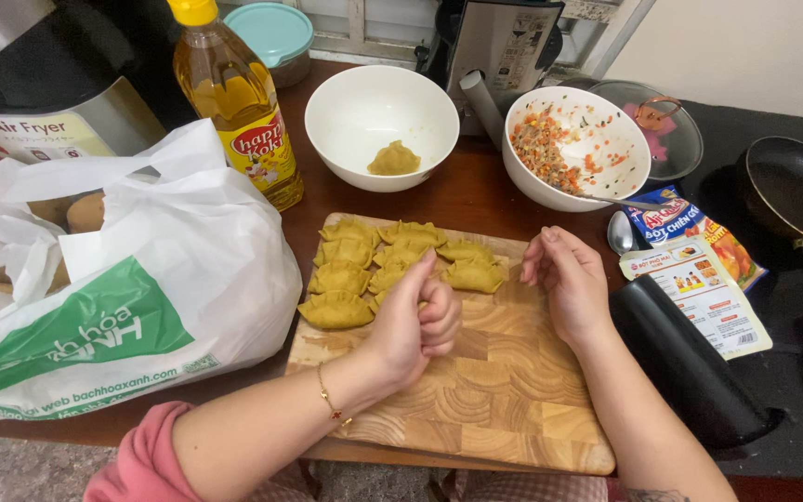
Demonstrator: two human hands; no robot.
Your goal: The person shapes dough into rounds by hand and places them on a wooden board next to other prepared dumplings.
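About nine folded dumplings (388, 265) lie on the cutting board (504, 390), little dough (394, 159) remains in its bowl (381, 125); the left hand (415, 321) is curled shut beside them, apparently empty, the right hand (564, 279) loosely open.

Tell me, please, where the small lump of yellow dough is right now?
The small lump of yellow dough lies inside the empty white bowl, behind the wooden cutting board, right of the oil bottle.

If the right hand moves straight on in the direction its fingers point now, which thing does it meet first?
The right hand points up the board toward the back. Probably it first meets the filling bowl, or the spoon beside it; depth is unclear.
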